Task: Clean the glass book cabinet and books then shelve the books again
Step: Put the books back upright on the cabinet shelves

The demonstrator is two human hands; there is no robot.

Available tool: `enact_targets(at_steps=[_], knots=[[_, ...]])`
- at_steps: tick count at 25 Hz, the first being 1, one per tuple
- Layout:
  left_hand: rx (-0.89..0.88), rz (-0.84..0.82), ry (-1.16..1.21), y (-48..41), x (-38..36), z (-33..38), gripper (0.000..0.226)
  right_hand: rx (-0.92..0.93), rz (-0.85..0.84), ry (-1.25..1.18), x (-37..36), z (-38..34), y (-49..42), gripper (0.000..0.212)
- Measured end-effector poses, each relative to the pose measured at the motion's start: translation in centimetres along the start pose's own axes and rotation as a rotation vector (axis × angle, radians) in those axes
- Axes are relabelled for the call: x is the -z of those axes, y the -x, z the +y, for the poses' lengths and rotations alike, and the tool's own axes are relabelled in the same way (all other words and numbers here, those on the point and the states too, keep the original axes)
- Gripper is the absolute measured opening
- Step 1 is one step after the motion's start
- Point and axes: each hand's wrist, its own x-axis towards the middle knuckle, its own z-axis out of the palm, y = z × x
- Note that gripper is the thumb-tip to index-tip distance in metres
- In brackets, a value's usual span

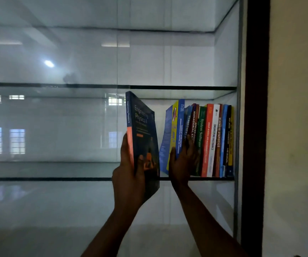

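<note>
Shelving goes best if the right hand (182,160), spread flat on the leaning row (214,141), pushes it upright. Meanwhile the left hand (129,175) grips the physics book (142,138) just left of the row, bottom below the shelf (205,178): lift, then slide in.

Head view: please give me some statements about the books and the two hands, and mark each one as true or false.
1. The left hand grips the Engineering Physics book. True.
2. The row of books stands at the left end of the shelf. False: it stands at the right end.
3. The right hand touches the leftmost books of the row. True.
4. The Engineering Physics book stands inside the row. False: it is held apart, to the left of the row.
5. The spine of the green book reads System Software. True.
</note>
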Motion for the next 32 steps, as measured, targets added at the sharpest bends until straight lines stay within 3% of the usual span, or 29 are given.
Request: enact_targets(at_steps=[4,9,16,18,21,24,26,27,30,32], knots=[[-0.005,0.061,-0.046,-1.2,-2.6,0.5,0.063,0.024,-0.076,0.225,-2.0,0.3,-0.4,0.055],[0.006,0.031,-0.074,-2.9,-3.8,1.5,0.058,0.077,-0.061,0.263,-3.0,0.8,-0.5,0.052],[-0.050,0.102,-0.135,-4.3,-5.0,1.3,0.059,0.244,-0.220,0.351,-0.7,3.0,-1.8,0.061],[-0.067,0.110,-0.189,-4.9,-6.2,0.6,0.062,0.279,-0.286,0.313,0.8,3.2,-2.4,0.062],[-0.083,0.075,-0.263,-5.4,-8.2,-1.1,0.057,0.213,-0.414,-0.048,3.3,3.1,-4.2,0.059],[0.005,-0.126,-0.325,-5.3,-10.4,-3.8,0.062,0.180,-0.425,-0.216,5.4,2.2,-5.6,0.055],[0.046,-0.229,-0.297,-5.1,-12.1,-4.7,0.089,0.256,-0.457,-0.162,5.8,1.9,-5.9,0.054],[0.035,-0.227,-0.253,-5.2,-13.1,-4.9,0.090,0.288,-0.471,-0.112,5.6,2.2,-5.9,0.054],[0.093,-0.158,-0.183,-5.8,-14.8,-5.6,0.069,0.360,-0.465,0.087,4.7,4.1,-5.5,0.057],[0.163,-0.133,-0.093,-5.4,-15.1,-6.8,0.073,0.448,-0.450,0.234,3.7,5.7,-4.5,0.064]])
